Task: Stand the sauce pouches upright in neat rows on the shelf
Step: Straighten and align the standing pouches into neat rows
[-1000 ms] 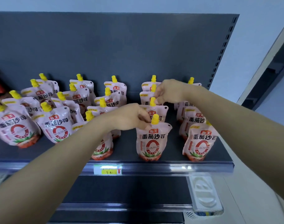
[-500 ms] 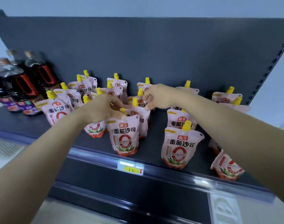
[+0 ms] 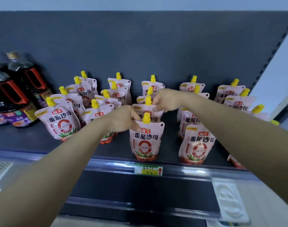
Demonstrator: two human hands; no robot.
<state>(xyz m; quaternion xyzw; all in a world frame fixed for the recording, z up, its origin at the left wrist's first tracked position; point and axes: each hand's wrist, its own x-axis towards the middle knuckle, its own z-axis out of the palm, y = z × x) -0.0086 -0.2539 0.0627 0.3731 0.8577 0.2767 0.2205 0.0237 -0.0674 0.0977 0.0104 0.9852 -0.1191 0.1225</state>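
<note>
Several pink sauce pouches with yellow caps stand upright in rows on the dark shelf [image 3: 169,140]. My left hand [image 3: 122,119] pinches the top left corner of the front pouch [image 3: 146,140] in the middle row. My right hand [image 3: 167,99] grips the top of the pouch behind it [image 3: 147,112], beside its yellow cap. Another front pouch [image 3: 197,143] stands to the right, and a leaning pouch [image 3: 58,122] stands at the front left. My forearms hide parts of the rows on both sides.
Dark soy sauce bottles [image 3: 17,89] with red handles stand at the shelf's left end. A price tag [image 3: 148,169] sits on the shelf's front rail. A dark back panel [image 3: 140,46] rises behind the pouches. A lower shelf lies below.
The camera view swung left and then back toward the middle. Both hands stay on the two front pouches of the middle row, which now stand straighter and in line.
</note>
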